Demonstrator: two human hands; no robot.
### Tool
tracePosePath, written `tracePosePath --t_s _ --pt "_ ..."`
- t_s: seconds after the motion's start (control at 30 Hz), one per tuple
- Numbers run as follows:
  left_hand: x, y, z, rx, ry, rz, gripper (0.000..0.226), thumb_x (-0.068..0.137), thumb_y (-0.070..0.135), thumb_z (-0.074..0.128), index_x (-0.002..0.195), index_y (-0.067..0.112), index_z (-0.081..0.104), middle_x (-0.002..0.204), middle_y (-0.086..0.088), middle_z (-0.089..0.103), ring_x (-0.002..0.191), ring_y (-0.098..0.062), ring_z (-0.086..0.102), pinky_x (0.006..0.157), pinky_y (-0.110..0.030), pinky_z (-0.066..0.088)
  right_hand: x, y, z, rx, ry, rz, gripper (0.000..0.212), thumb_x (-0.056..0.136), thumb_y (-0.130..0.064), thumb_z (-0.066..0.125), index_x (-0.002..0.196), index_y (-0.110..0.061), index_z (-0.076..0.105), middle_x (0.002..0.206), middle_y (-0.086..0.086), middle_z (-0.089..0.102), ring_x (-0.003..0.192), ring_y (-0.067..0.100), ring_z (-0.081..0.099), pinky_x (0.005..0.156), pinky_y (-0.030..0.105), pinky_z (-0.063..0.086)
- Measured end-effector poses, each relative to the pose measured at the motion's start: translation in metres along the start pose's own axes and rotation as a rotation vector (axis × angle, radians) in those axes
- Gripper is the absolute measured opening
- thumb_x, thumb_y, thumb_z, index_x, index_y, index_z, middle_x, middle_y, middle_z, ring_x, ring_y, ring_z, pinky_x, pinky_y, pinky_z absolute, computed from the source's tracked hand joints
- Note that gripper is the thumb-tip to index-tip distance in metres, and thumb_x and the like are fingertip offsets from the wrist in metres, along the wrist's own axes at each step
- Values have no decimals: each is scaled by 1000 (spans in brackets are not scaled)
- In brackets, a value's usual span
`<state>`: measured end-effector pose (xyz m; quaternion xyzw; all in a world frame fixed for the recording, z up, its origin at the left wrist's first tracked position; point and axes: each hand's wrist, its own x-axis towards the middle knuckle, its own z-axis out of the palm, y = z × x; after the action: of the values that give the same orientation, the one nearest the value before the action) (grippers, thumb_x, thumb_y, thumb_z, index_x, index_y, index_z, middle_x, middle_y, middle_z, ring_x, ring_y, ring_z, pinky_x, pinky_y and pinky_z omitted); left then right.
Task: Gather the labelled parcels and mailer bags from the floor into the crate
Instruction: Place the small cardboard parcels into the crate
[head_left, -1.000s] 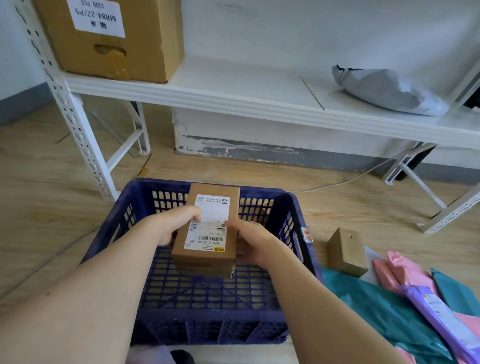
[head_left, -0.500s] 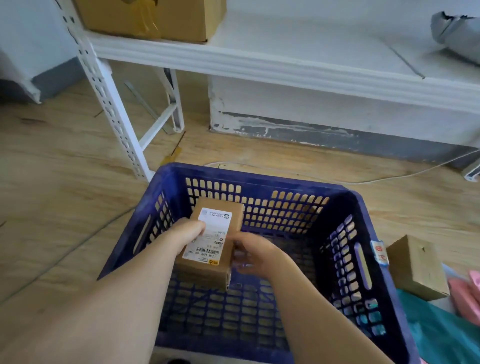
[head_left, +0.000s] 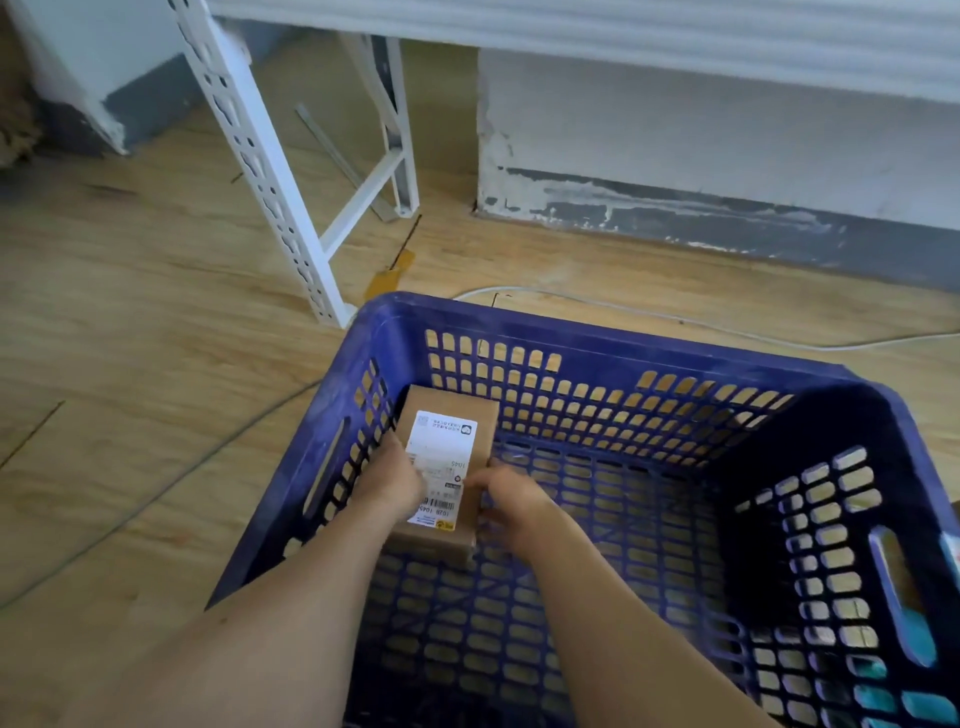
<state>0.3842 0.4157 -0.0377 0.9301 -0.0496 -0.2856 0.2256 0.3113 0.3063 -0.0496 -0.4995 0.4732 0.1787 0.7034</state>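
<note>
L hand: fingers curled on box left side, gripping.
R hand: fingertips grip box's right edge.
Box: label up, betw. both hands, low inside crate, far-left corner, near left wall.
Crate: on floor, by shelf leg.

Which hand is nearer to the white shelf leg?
Left. The left hand grips the parcel's left side, toward the leg; the right hand holds its right side, farther off.
</note>
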Motion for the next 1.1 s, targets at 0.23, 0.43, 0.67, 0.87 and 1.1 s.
tracePosePath --t_s 0.23,0.43,0.67,0.87,1.1 --pt "-14 -14 1 243 -5 331 70 86 10 57 146 11 21 157 4 4 143 -21 20 106 -38 41 1 3 -1 -5 -14 -10 46 89 -2 50 130 -24 50 119 8 60 109 26 56 91 40 52" --pt "-24 -27 -6 586 -191 398 107 77 12 68 151 22 -10 154 -1 -29 146 -23 -14 119 -40 19 -11 15 -2 -25 -56 204 17 91 -11 54 107 -12 49 119 14 52 107 35 58 87 47 54" --pt "-30 -15 -2 674 -62 423 91 85 -5 53 151 14 -6 159 -7 -16 147 -23 -7 118 -36 11 -8 18 -2 51 -121 177 33 93 -3 49 124 -12 51 125 15 52 103 31 58 88 44 55" --pt "-31 -3 -9 673 -140 382 95 82 2 64 151 12 0 159 -7 -9 146 -25 10 113 -37 30 -26 8 -4 -99 -81 170 12 94 -9 49 105 -12 54 115 13 59 102 32 62 78 38 56" --pt "-42 25 -30 692 -218 428 59 86 9 58 141 13 37 143 -7 35 129 -26 42 105 -40 41 -61 -8 -29 -76 154 48 18 96 -10 45 111 -3 54 92 11 61 88 27 65 74 41 56"
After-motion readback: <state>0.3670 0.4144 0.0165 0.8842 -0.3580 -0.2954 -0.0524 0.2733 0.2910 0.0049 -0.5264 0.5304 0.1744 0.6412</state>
